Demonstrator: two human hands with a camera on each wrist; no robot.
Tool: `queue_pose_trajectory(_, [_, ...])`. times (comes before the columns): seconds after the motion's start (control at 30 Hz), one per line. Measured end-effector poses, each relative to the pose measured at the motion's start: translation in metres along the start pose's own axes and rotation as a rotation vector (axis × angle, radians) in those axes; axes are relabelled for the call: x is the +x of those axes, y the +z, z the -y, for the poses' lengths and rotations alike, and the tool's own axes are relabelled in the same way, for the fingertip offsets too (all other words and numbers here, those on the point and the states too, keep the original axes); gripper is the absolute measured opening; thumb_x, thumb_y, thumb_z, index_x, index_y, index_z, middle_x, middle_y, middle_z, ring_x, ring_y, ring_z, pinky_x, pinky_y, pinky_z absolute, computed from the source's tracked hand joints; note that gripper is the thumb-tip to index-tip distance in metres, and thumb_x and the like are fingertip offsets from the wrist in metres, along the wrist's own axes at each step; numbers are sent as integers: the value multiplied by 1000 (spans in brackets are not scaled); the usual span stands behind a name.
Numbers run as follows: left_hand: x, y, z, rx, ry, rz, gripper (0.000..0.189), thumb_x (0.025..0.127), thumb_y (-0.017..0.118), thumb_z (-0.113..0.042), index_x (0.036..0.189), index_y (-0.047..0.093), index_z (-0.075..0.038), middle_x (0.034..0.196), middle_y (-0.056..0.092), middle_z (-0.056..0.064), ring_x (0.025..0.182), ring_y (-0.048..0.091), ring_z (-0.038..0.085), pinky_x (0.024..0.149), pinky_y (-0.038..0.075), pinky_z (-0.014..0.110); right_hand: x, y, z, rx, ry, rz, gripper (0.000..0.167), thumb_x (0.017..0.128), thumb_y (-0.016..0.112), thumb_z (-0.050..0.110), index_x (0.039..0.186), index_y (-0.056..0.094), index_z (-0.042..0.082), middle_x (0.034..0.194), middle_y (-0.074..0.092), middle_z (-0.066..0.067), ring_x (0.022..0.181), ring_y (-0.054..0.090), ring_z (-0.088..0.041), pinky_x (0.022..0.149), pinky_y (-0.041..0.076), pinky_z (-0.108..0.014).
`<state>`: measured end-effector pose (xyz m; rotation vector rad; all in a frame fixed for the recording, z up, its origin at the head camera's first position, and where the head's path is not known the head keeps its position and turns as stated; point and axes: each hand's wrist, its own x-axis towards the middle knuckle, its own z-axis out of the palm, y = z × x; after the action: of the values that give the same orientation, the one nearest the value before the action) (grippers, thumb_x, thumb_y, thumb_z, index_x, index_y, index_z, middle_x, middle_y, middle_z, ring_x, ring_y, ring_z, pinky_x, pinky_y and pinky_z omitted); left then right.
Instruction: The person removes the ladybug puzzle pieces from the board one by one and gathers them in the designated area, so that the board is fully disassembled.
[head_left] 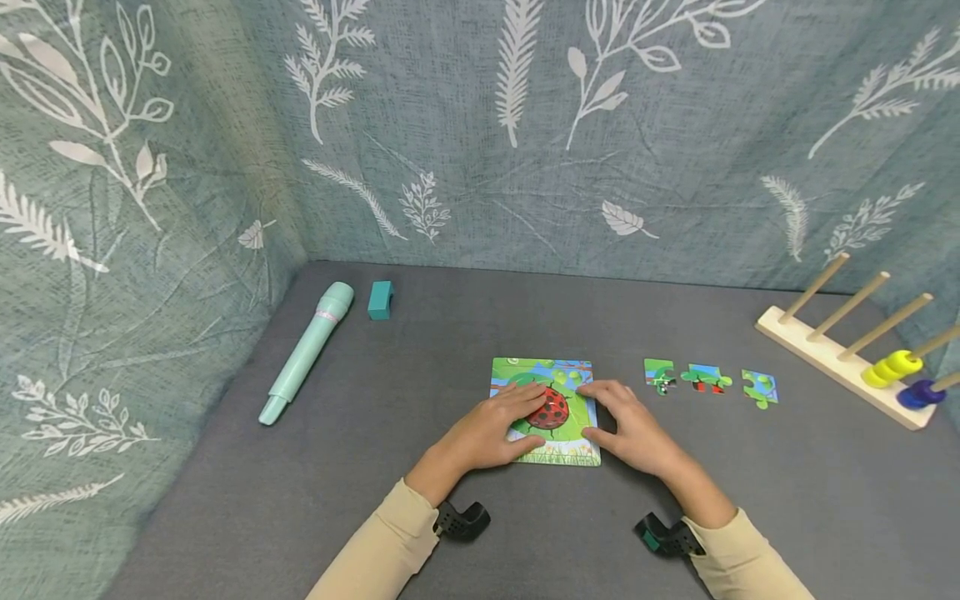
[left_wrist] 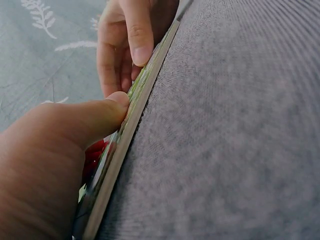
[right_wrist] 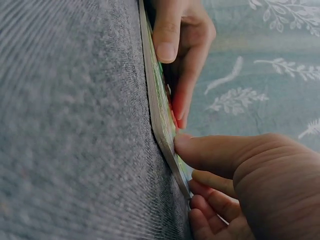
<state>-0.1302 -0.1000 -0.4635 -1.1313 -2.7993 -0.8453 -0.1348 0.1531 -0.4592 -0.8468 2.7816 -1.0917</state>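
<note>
A flat jigsaw puzzle board [head_left: 570, 457] with a red ladybug on green leaves lies on the grey table, below the middle of the head view. My left hand [head_left: 487, 429] rests on its left part, fingers stretched over the picture and thumb near the lower edge. At the right edge, my right hand [head_left: 636, 429] touches the board with thumb and fingertips spread apart. Both wrist views show the thumbs on the board's top face, beside its pale edge [left_wrist: 119, 155]. Part of the picture is hidden under the left hand. Three loose puzzle pieces [head_left: 707, 377] lie to the right.
On the left are a mint-green toy microphone [head_left: 309, 354] and a small teal block [head_left: 380, 300]. A wooden peg stand [head_left: 836, 362] with yellow rings [head_left: 891, 368] and dark blue rings [head_left: 921, 394] stands at the right. A leaf-patterned curtain [head_left: 465, 200] borders the table's back and left.
</note>
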Motion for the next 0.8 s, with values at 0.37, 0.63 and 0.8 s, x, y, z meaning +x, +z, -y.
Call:
queue_pose_trajectory(0.37, [1,1,1,-10,3,-14,61,88,67,-34,138,50,-3,144,47,10,136,41,25,119,30,37,0,0,-2,-14,-26,28,50,85,70,12,131,53,0,130,49,-15,121,44,-36,97,45,-56])
queue_pose_trajectory(0.63, [1,2,2,-16,-6,-18,61,87,68,-34,137,51,-4,144,47,9,135,42,24,118,30,37,4,1,-1,26,14,18,45,81,72,8,123,57,1,127,50,-16,118,44,-37,95,45,-56])
queue_pose_trajectory(0.8, [1,2,2,-28,-18,-18,60,87,69,-33,137,51,-5,144,47,9,135,42,24,118,32,39,7,2,2,83,83,19,44,78,73,5,119,57,2,125,50,-17,118,43,-36,97,43,-54])
